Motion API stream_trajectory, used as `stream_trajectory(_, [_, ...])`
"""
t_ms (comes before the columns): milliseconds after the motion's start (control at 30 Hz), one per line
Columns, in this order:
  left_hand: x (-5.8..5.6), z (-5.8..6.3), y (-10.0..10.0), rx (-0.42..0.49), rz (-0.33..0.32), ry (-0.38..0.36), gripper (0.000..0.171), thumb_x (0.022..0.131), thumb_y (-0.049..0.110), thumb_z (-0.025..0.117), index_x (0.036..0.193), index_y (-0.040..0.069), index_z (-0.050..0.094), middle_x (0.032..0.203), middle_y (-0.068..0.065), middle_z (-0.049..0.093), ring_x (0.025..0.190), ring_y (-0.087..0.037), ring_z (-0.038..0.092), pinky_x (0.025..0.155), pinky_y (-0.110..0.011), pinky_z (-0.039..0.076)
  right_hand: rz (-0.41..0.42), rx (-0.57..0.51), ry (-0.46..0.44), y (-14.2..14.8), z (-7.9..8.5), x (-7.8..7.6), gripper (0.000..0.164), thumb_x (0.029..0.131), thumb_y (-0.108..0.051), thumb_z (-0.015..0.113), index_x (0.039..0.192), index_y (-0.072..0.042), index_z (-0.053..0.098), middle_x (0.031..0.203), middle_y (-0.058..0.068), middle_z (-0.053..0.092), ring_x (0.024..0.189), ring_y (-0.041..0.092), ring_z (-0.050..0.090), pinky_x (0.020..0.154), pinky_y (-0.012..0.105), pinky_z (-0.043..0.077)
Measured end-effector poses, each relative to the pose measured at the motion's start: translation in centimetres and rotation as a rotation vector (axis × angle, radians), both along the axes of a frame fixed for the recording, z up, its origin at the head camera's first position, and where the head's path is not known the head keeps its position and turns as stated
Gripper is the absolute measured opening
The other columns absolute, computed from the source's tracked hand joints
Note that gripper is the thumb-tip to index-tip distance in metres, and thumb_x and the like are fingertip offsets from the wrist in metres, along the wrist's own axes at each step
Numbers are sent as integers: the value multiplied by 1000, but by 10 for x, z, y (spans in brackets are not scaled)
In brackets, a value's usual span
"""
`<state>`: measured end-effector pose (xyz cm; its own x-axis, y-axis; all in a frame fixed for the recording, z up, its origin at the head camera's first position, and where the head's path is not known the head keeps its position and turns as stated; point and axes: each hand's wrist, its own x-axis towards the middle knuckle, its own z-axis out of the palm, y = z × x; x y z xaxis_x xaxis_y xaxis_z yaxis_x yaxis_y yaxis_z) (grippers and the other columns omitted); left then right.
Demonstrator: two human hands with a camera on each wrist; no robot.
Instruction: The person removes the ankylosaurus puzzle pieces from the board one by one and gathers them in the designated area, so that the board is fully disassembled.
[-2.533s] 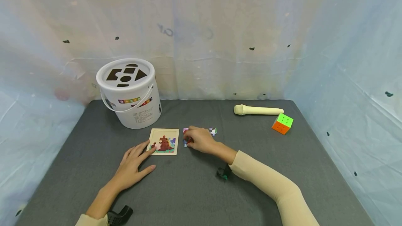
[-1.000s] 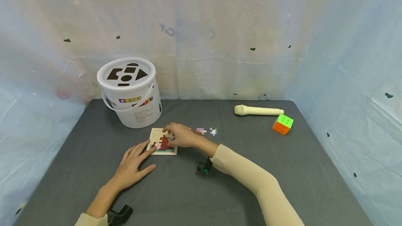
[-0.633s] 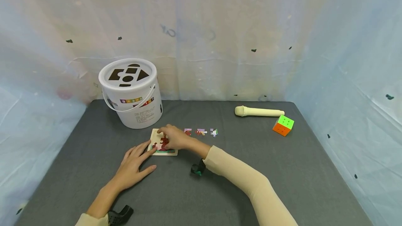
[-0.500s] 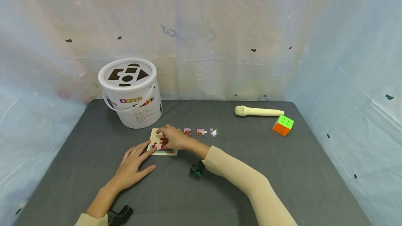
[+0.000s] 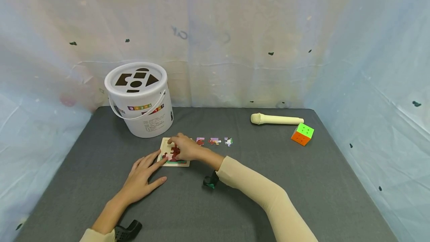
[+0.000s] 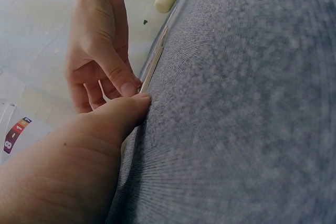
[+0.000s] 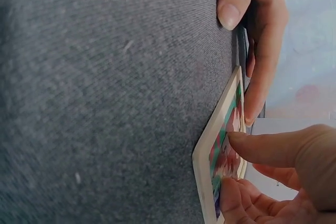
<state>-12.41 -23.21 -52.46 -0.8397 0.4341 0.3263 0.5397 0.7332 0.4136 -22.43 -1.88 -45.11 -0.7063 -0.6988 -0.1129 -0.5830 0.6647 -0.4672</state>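
Observation:
A small wooden jigsaw board (image 5: 181, 165) lies on the table, partly filled with a red-brown figure. My left hand (image 5: 142, 178) rests flat at its lower left corner, fingers spread and fingertips over the rim. Over the upper part of the board is my right hand (image 5: 186, 148), its thumb and fingers bent down onto the picture. In the right wrist view, the right thumb (image 7: 262, 149) and fingertips pinch a puzzle piece at the board's surface, mostly covered by the hand. Three loose puzzle pieces (image 5: 215, 141) lie in a row right of the board.
Behind the board at left stands a white bucket (image 5: 147, 115) with shape cut-outs in its lid. A cream toy microphone (image 5: 277, 119) and a green-and-orange puzzle cube (image 5: 302, 134) lie at the back right. Pale sheeting (image 5: 235, 40) surrounds the grey table (image 5: 188, 212).
My right hand has moved left from the loose pieces onto the board and has stayed there for the last half second. The left hand has kept its place.

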Motion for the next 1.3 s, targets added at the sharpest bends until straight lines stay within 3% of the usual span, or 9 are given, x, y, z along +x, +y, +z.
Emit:
stream_trajectory(700, [0,-2,0,3,-6,27,57,90,41,73,143,24,58,156,-16,37,139,-38,35,107,-65,20,6,49,32,-2,-3,-3,48,84,-13,82,129,-8,65,114,8,53,89,13,48,73,21,44])
stream_trajectory(1000, [0,-2,0,2,-8,25,57,90,41,73,143,24,58,156,-16,36,139,-38,35,107,-65,20,2,20,24,-1,-2,-2,42,84,-13,82,121,-12,64,115,7,53,93,15,49,74,24,44])
stream_trajectory(1300, [1,0,0,-1,-6,20,57,90,41,73,142,24,58,156,-16,36,139,-38,35,107,-66,20,4,0,16,-1,-1,-2,37,84,-12,82,116,-12,62,105,3,52,88,13,44,70,22,40])
